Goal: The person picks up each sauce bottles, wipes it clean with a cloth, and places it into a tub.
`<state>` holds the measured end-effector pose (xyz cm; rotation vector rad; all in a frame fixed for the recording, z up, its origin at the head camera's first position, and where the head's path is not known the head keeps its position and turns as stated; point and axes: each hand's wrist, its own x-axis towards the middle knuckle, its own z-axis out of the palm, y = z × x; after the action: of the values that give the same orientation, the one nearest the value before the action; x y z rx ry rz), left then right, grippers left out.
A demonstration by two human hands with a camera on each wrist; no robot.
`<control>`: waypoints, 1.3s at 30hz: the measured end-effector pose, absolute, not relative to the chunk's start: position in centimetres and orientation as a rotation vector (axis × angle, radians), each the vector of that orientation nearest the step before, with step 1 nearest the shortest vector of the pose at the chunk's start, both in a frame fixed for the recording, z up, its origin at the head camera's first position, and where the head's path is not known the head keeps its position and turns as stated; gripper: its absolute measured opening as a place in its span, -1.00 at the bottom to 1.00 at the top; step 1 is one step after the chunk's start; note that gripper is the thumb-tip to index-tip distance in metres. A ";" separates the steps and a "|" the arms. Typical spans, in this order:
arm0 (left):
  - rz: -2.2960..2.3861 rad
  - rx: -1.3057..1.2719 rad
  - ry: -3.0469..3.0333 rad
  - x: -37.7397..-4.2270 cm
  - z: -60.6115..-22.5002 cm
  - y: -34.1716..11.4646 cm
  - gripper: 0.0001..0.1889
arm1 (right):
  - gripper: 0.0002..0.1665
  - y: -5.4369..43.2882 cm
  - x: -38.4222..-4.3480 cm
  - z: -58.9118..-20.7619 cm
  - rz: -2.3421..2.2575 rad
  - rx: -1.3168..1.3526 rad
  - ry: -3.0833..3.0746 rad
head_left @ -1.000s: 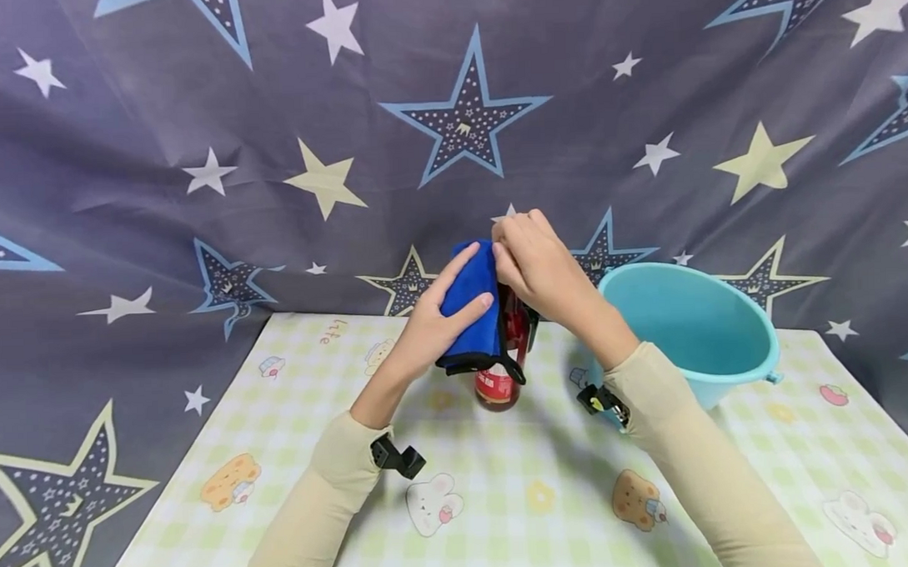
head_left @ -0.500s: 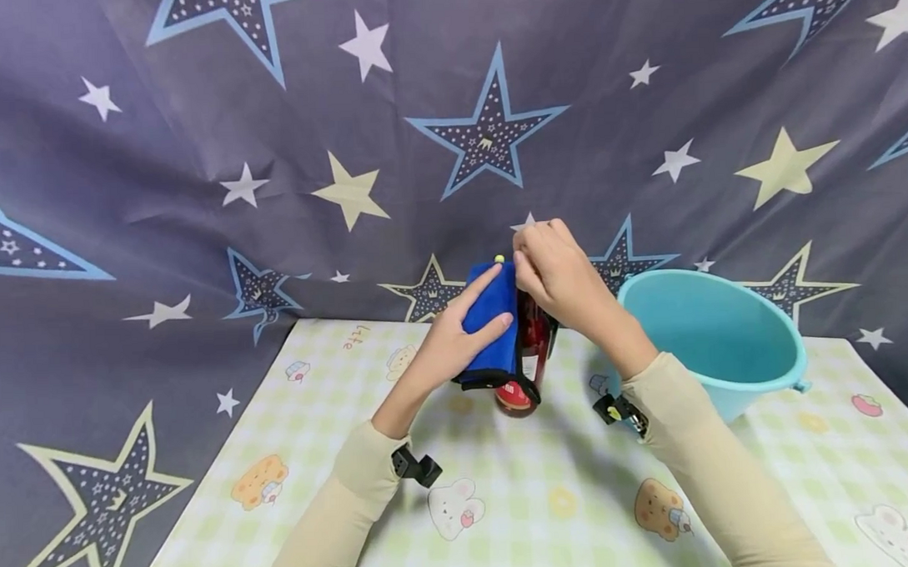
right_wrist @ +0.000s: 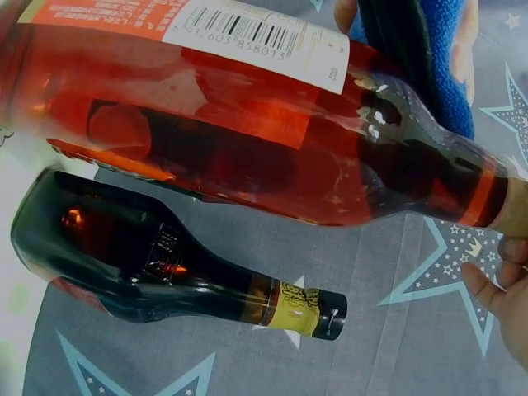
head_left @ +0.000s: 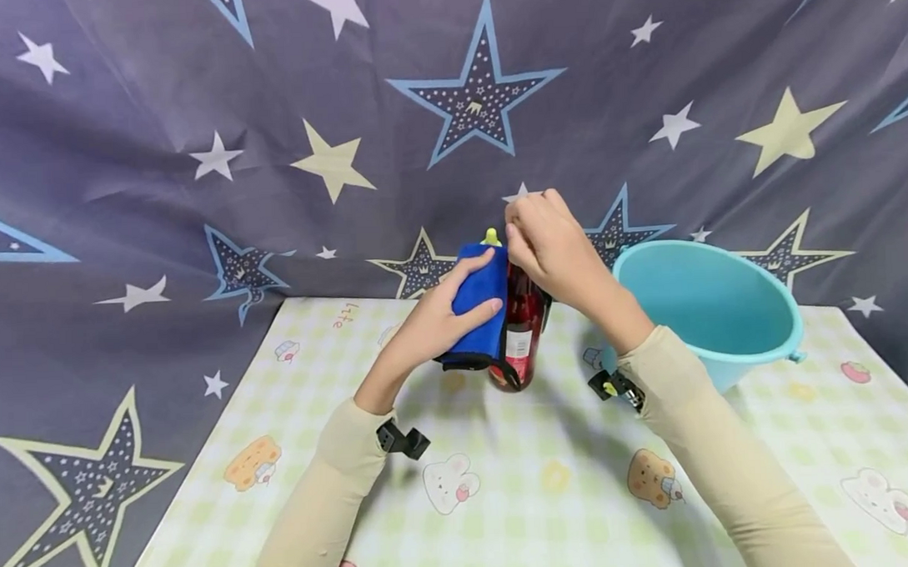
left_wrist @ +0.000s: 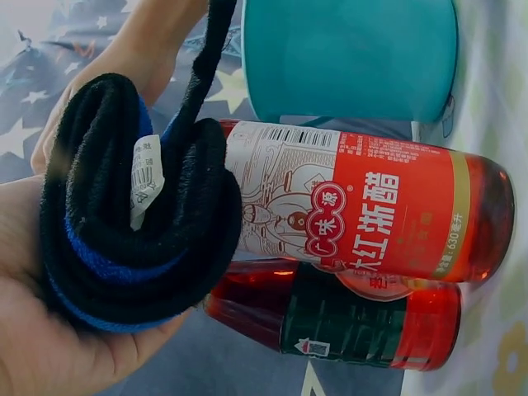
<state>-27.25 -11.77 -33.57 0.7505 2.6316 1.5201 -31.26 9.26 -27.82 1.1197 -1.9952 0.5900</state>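
Observation:
My left hand (head_left: 433,318) grips a rolled blue cloth (head_left: 477,303) with black edging, thumb and fingers round it. The cloth lies against the left side of a red vinegar bottle (head_left: 525,310), covering part of it. At the top of that bottle's neck, my right hand (head_left: 556,242) holds on with curled fingers; the bottle's top is hidden in the head view. A red and white label (left_wrist: 388,206) shows in the left wrist view, and a barcode (right_wrist: 235,37) in the right. The bottle's base (head_left: 508,383) is close over the checked tablecloth.
Behind stands a bottle with a dark green label (left_wrist: 346,318). A dark bottle (right_wrist: 165,247) with a yellow neck band appears in the right wrist view. A yellow-green cap (head_left: 491,236) pokes up behind the cloth. The turquoise bucket (head_left: 734,357) stands to the right, before a star-patterned curtain (head_left: 267,90).
The yellow-green cap has come into view above the cloth. More of the bottle's white label shows beside the cloth now. Both hands keep their holds, and the head view has shifted slightly.

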 end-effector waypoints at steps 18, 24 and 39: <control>1.058 0.728 2.777 -27.4 -34.3 -12.3 -0.29 | -0.80 9.8 -31.1 -28.5 0.588 1.052 -2.056; 1.164 0.695 2.733 -27.5 -36.4 -12.5 -0.29 | -0.83 9.6 -31.2 -28.6 0.580 1.060 -2.096; 1.355 0.582 2.622 -26.9 -38.2 -12.9 -0.29 | -0.80 9.1 -31.2 -27.9 0.583 1.065 -2.075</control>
<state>-26.94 -12.95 -38.18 0.5824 2.6216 1.3548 -31.18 9.10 -27.93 1.0651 -2.0752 0.5832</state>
